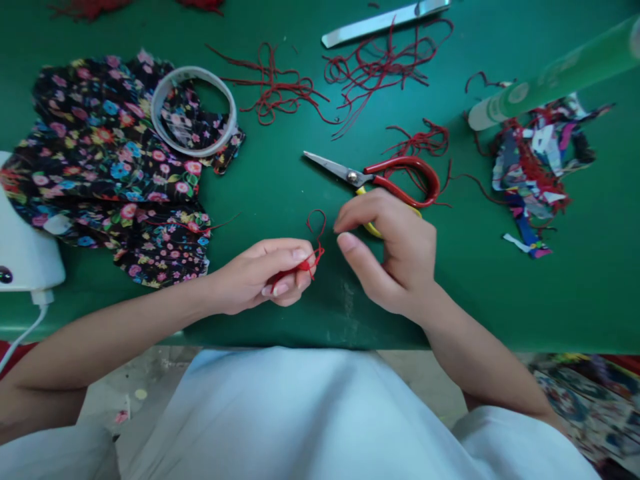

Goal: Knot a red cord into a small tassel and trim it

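My left hand [273, 273] is closed, pinching a small knotted bundle of red cord [306, 265] between thumb and fingers. A thin loop of that cord curls upward from the pinch. To its right, my right hand [387, 253] hovers with thumb and index finger slightly apart and the other fingers curled. Nothing shows between its fingertips. Just behind it on the table lie scissors [353, 176] with one red and one yellow handle, blades pointing left. My right hand partly covers the yellow handle.
Loose red cords [273, 87] lie along the back of the green table [270, 193], near a metal strip [380, 25]. At left are floral fabric [100, 147], a tape roll [156, 110] and a white device [35, 260]. A green tube [555, 77] and fabric scraps [535, 167] are right.
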Tool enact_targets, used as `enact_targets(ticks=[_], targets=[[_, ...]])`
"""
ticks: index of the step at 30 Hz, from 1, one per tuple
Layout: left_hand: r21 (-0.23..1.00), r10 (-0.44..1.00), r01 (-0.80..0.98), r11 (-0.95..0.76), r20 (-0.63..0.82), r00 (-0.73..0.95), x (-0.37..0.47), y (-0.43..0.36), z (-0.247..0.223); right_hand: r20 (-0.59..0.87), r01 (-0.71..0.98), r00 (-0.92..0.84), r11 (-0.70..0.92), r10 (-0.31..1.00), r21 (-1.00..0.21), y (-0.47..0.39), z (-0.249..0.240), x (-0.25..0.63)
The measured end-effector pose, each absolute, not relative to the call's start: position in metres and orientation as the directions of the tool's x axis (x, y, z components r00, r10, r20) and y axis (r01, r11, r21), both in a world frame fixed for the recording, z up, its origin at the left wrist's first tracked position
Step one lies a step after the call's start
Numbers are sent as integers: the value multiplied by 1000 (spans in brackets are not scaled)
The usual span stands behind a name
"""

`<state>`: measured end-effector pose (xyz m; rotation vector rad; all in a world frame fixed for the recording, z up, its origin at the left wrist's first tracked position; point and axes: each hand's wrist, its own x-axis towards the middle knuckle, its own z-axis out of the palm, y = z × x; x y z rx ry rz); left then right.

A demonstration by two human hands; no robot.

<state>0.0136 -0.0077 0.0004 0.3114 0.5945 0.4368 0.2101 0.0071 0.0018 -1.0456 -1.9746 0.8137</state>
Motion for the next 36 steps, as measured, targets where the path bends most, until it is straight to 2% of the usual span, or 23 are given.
enact_targets(ticks=[3, 7, 15, 18, 21, 25, 31, 36], targets=[[392, 515, -354, 849, -466, 719, 15, -6, 1, 240, 290, -461, 400, 854, -869, 1, 1, 205], [417, 528, -346, 840, -483, 698, 16, -7, 0, 240, 203, -446, 358, 863, -911, -4, -2, 200], [469, 568, -347, 812, -501, 653, 17, -8, -4, 172, 183, -479, 290, 861, -940, -6, -2, 200], [477, 583, -358, 803, -499, 641, 16, -7, -3, 46, 132, -472, 123, 880, -984, -5, 1, 203], [497, 599, -359, 790, -500, 626, 16, -6, -2, -134, 125, -516, -80, 846, -989, -4, 5, 207], [538, 617, -336, 773, -515, 595, 17, -5, -1, -279, 180, -569, -215, 773, -960, 0, 11, 211], [641, 666, -294, 709, -469, 580, 14, -9, -5, -348, 187, -538, -294, 768, -937, 3, 16, 208], [801, 700, -127, 585, -420, 577, 9, -13, -7, -351, 94, -449, -347, 822, -933, 0, 13, 202]])
